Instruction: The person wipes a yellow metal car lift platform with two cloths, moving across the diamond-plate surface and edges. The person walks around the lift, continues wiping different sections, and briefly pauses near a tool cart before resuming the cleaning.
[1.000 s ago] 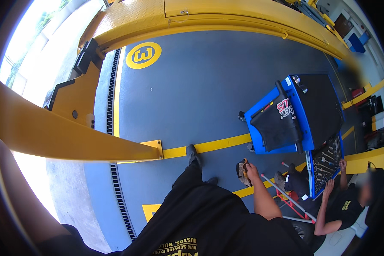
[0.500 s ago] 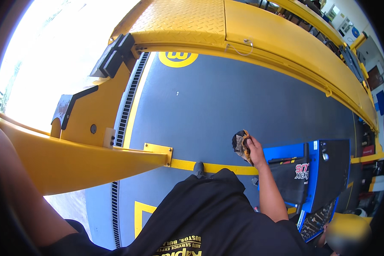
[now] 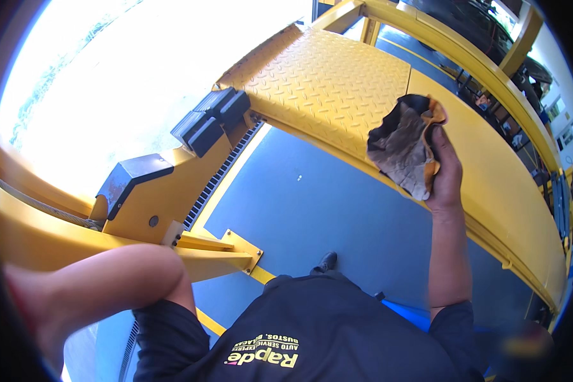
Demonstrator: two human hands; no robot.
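While the right arm reaches forward, the right hand point(image 3: 449, 170) pinches one crumpled grey-and-orange cloth point(image 3: 402, 148), thumb in front, raised against the yellow ramp point(image 3: 337, 76) behind it. The left arm point(image 3: 118, 275) bends sharply at the elbow; its blurred left hand point(image 3: 44, 326) sits near the view's edge, its grip impossible to tell. One blue cabinet point(image 3: 412, 314) shows only an edge, contents hidden. Two black blocks point(image 3: 200, 130) and one dark shoe point(image 3: 328, 261) show.
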